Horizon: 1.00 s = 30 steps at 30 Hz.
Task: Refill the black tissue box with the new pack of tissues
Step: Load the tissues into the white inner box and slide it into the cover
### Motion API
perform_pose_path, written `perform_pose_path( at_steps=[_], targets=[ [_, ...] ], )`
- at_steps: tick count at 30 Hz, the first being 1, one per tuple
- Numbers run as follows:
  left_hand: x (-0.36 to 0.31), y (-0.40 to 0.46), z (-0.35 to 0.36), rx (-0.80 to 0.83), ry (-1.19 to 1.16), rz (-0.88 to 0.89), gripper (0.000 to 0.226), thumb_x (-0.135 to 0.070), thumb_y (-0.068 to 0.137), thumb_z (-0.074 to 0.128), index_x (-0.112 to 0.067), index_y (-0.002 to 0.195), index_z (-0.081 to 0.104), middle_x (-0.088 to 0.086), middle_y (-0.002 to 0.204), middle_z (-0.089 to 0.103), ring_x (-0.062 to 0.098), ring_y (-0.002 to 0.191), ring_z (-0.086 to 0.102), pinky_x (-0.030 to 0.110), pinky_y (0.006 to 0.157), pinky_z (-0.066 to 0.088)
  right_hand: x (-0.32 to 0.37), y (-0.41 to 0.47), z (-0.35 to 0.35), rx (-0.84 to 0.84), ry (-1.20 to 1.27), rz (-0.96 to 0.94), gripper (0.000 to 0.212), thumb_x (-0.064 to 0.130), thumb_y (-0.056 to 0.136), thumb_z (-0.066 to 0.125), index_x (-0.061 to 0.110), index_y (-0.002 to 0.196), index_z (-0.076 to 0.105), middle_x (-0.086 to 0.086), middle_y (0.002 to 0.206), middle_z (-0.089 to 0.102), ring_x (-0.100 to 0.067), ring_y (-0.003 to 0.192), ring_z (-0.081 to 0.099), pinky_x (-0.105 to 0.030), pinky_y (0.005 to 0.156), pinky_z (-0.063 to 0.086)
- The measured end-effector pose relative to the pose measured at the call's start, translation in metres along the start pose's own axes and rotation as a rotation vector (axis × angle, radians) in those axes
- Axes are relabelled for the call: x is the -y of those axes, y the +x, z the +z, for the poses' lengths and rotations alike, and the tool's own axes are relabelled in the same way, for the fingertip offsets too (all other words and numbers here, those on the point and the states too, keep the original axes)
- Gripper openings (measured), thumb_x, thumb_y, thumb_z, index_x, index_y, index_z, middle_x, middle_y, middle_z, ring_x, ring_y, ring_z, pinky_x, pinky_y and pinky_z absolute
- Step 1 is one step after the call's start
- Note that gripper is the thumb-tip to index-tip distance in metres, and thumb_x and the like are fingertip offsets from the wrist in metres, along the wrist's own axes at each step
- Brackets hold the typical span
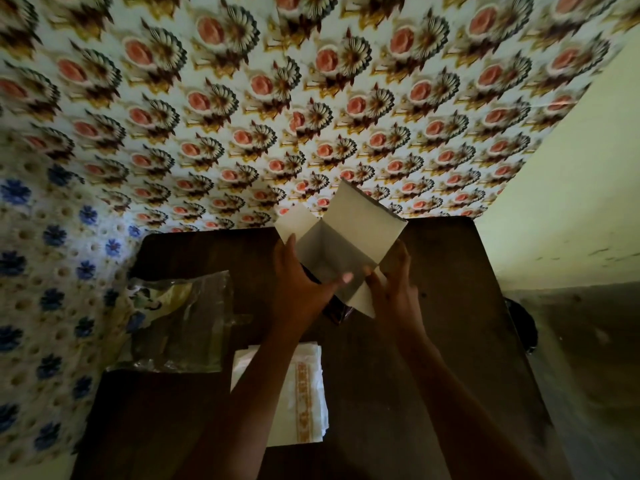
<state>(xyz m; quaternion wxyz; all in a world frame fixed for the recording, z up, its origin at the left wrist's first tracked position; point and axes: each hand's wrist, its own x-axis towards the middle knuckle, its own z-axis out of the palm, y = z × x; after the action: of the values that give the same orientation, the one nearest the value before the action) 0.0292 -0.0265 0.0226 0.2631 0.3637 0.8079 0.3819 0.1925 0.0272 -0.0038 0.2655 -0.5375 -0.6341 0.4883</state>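
Observation:
The tissue box (pixel 332 251) stands on end near the far edge of the dark table (pixel 450 306), its end flaps spread open and showing a pale grey inside. My left hand (pixel 298 282) grips its left side, thumb on the near flap. On the right side, my right hand (pixel 394 282) pinches the lower flap. A stack of white tissues (pixel 304 393) with an orange patterned band lies on the table nearer me, partly under my left forearm. The box's black outside barely shows below my hands.
A crumpled clear plastic wrapper (pixel 183 320) lies on the table's left part. Floral wallpaper (pixel 311 98) rises behind the table, a blue-flowered cloth (pixel 45 271) hangs at the left. A plain wall and a dark round object (pixel 523 323) are to the right.

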Motion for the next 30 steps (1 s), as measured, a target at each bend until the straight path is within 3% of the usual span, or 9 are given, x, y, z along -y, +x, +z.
perform_pose_path(
  at_steps=[3,5,11,15,19,21,23,27,30],
  targets=[
    [0.005,0.0,-0.006,0.242,0.038,-0.031,0.159,-0.051,0.046,0.094,-0.027,0.158,-0.016,0.005,0.168,-0.011,0.032,0.156,0.005,0.052,0.122,0.029,-0.002,0.002,-0.005,0.059,-0.095,0.023,0.039,0.05,0.098,0.047,0.023,0.127,0.045,-0.01,0.109,0.068,-0.022,0.083,0.073,-0.031,0.058,0.061],
    [0.008,0.001,-0.007,0.28,0.109,0.003,0.165,-0.055,0.042,0.092,-0.028,0.155,-0.024,0.005,0.168,-0.016,0.033,0.156,0.001,0.053,0.123,0.026,-0.001,0.005,-0.012,0.047,-0.205,-0.064,0.021,0.039,0.102,0.048,0.022,0.108,0.058,-0.006,0.103,0.062,-0.026,0.093,0.067,-0.037,0.068,0.06],
    [0.009,0.021,-0.017,0.397,0.223,0.062,0.16,-0.039,0.051,0.099,-0.029,0.158,-0.019,-0.002,0.169,-0.012,0.024,0.157,0.001,0.045,0.122,0.021,0.02,0.021,-0.029,-0.165,0.29,-0.042,0.052,0.031,0.094,0.068,0.029,0.14,0.043,0.002,0.112,0.066,-0.012,0.096,0.068,-0.038,0.078,0.063],
    [0.0,0.039,-0.039,0.574,0.312,0.106,0.154,-0.022,0.056,0.098,-0.031,0.158,-0.017,-0.008,0.169,-0.011,0.019,0.156,-0.002,0.038,0.122,0.016,0.017,0.022,-0.031,-0.262,0.352,-0.042,0.086,0.011,0.09,0.072,0.044,0.152,0.021,0.002,0.161,0.028,-0.027,0.139,0.043,-0.051,0.089,0.06],
    [-0.021,0.057,-0.057,0.696,0.426,0.095,0.142,0.0,0.062,0.09,-0.033,0.16,-0.007,-0.001,0.17,0.002,0.026,0.155,0.011,0.038,0.117,0.031,-0.009,0.009,-0.019,-0.177,0.294,0.092,0.076,0.018,0.084,0.079,0.032,0.147,0.039,0.005,0.137,0.051,-0.024,0.124,0.058,-0.023,0.063,0.06],
    [-0.028,0.06,-0.061,0.679,0.507,0.103,0.126,0.009,0.069,0.079,-0.036,0.16,0.004,0.001,0.169,0.013,0.028,0.152,0.024,0.038,0.107,0.047,-0.018,0.005,-0.015,-0.14,0.16,0.155,0.091,0.033,0.073,0.087,0.034,0.149,0.036,-0.002,0.142,0.053,-0.026,0.122,0.061,-0.028,0.072,0.06],
    [-0.029,0.057,-0.061,0.624,0.539,0.16,0.111,0.014,0.076,0.067,-0.035,0.16,0.015,0.0,0.168,0.019,0.028,0.15,0.031,0.037,0.1,0.053,-0.015,0.005,-0.013,-0.154,0.026,0.199,0.118,0.036,0.063,0.093,0.04,0.155,0.019,-0.012,0.158,0.032,-0.033,0.138,0.044,-0.051,0.094,0.055],
    [-0.02,0.045,-0.058,0.499,0.368,0.199,0.094,0.018,0.077,0.062,-0.027,0.155,0.036,0.002,0.162,0.034,0.025,0.149,0.034,0.035,0.109,0.047,0.004,0.02,-0.023,-0.141,-0.444,-0.234,0.127,0.038,0.058,0.095,0.049,0.155,0.014,-0.011,0.166,0.001,-0.041,0.153,0.005,-0.071,0.108,0.034],
    [-0.007,0.024,-0.048,0.232,0.314,0.139,0.08,0.01,0.076,0.071,-0.025,0.144,0.049,0.005,0.151,0.046,0.028,0.139,0.045,0.031,0.098,0.046,0.023,0.041,-0.032,0.02,-0.748,-0.376,0.122,0.053,0.056,0.091,0.051,0.154,0.019,-0.011,0.167,-0.011,-0.046,0.151,-0.009,-0.074,0.109,0.021]
  ],
)
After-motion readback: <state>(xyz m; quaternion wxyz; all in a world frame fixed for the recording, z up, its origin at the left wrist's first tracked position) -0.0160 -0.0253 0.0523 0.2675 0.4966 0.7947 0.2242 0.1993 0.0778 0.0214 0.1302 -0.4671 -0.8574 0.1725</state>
